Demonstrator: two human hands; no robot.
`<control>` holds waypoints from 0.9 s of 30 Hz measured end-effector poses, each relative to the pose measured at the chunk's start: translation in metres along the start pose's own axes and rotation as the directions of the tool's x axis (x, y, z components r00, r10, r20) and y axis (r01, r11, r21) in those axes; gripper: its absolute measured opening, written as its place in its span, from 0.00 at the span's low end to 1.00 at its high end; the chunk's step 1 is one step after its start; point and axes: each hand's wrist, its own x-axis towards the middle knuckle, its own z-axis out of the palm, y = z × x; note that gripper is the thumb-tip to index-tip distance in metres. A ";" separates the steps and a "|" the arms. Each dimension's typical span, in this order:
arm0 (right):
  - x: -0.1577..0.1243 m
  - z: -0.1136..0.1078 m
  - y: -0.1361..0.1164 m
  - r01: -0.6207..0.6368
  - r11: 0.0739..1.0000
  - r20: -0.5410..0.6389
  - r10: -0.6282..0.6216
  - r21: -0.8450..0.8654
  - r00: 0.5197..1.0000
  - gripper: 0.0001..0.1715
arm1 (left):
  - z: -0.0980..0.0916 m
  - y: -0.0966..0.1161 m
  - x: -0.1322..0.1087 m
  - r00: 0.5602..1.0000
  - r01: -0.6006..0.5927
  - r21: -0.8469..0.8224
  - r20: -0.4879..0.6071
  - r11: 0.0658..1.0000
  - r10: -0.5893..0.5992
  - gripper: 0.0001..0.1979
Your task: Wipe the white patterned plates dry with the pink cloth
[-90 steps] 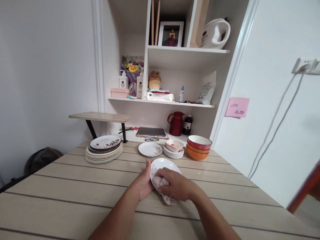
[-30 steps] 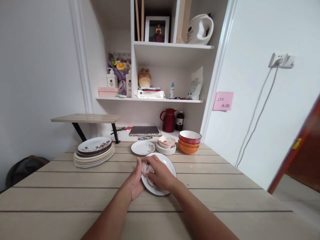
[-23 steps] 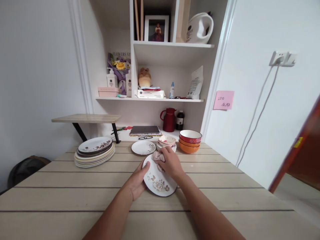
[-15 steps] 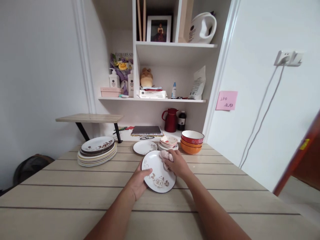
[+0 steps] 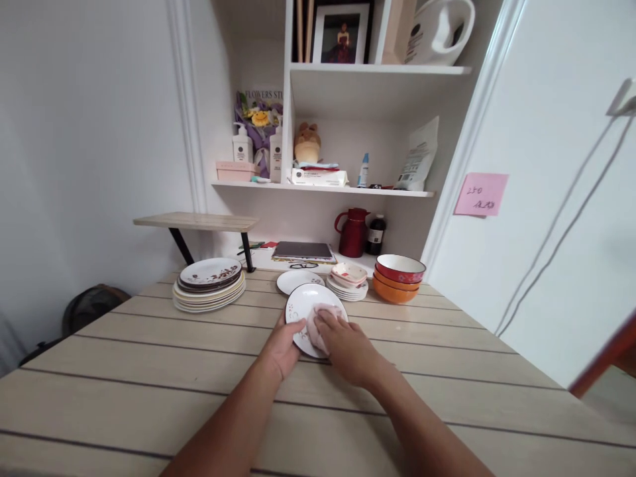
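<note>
Holding a white plate (image 5: 299, 308) at its left edge, the left hand (image 5: 283, 348) sets its thumb on the upper face; the other fingers are tucked underneath, mostly out of sight. The hand is closed on the rim. The right hand (image 5: 348, 344) has hold of a pale pink cloth (image 5: 314, 326) — fingers close together, slightly bent, pressing it against the right part of the plate. Its thumb is not visible. The plate is at the middle of the bench (image 5: 149, 361), face up, dark-rimmed, with a floral pattern partly covered by the cloth. Whether its underside touches the bench cannot be determined.

Just behind it lies a second plate (image 5: 301, 283), patterned at its right side. To the right of that are stacked saucers (image 5: 348, 293) bearing small square dishes (image 5: 349, 273), then three nested bowls (image 5: 397, 281) — a red one above two orange ones. A taller stack of plates (image 5: 209, 299) is at the left, near a leg of the wooden riser (image 5: 196, 222). Eyeglasses (image 5: 303, 265) lie toward the rear, and a red jug (image 5: 354, 232) stands beside a dark bottle (image 5: 376, 235).
</note>
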 end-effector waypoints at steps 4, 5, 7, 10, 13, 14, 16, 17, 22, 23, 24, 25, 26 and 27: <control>0.008 -0.006 0.012 -0.150 0.988 -0.044 0.148 -0.036 0.988 0.33 | -0.002 -0.001 0.003 1.000 -0.029 -0.008 -0.003 1.000 0.029 0.37; 0.010 -0.009 0.018 -0.219 0.975 -0.079 0.215 -0.033 0.973 0.29 | -0.001 -0.001 0.003 1.000 -0.020 -0.002 -0.002 1.000 0.020 0.37; 0.011 -0.015 0.028 -0.317 0.948 -0.130 0.316 0.011 0.940 0.21 | -0.001 -0.001 0.001 1.000 0.003 0.015 0.000 1.000 -0.003 0.39; 0.009 -0.016 0.029 -0.331 0.938 -0.120 0.342 0.102 0.932 0.20 | 0.001 -0.002 -0.001 1.000 0.018 0.033 -0.001 0.999 -0.018 0.39; 0.009 -0.007 0.015 -0.204 0.957 -0.103 0.229 0.205 0.968 0.23 | 0.002 -0.002 -0.001 1.000 0.009 0.054 -0.005 0.999 -0.008 0.38; 0.010 -0.003 0.010 -0.147 0.953 -0.120 0.184 0.265 0.976 0.24 | 0.002 -0.002 0.000 1.000 0.005 0.066 -0.006 0.998 -0.004 0.38; 0.015 0.004 0.006 -0.064 0.906 -0.176 0.150 0.419 0.973 0.21 | 0.003 -0.001 0.000 1.000 0.003 0.086 -0.006 0.996 -0.003 0.37; 0.018 0.006 0.008 -0.055 0.870 -0.212 0.181 0.490 0.960 0.19 | 0.003 -0.001 0.000 1.000 0.012 0.094 -0.001 0.995 -0.012 0.37; 0.030 0.011 0.038 -0.137 0.773 -0.386 0.452 0.620 0.804 0.06 | 0.006 0.001 -0.003 0.992 0.093 0.153 0.065 0.984 -0.104 0.39; 0.031 0.012 0.042 -0.131 0.775 -0.416 0.464 0.618 0.782 0.06 | 0.006 0.001 -0.004 0.991 0.095 0.160 0.082 0.983 -0.109 0.40; 0.032 0.013 0.044 -0.116 0.782 -0.441 0.460 0.613 0.771 0.06 | 0.007 0.001 -0.004 0.989 0.094 0.164 0.095 0.982 -0.110 0.41; 0.032 0.014 0.043 -0.094 0.794 -0.463 0.442 0.601 0.768 0.07 | 0.007 0.001 -0.004 0.988 0.093 0.167 0.105 0.982 -0.111 0.43; 0.033 0.015 0.040 -0.061 0.808 -0.481 0.408 0.587 0.776 0.08 | 0.007 0.001 -0.004 0.987 0.092 0.175 0.111 0.980 -0.112 0.44; 0.033 0.015 0.035 -0.018 0.819 -0.493 0.363 0.573 0.791 0.10 | 0.008 0.001 -0.004 0.987 0.092 0.188 0.113 0.978 -0.115 0.44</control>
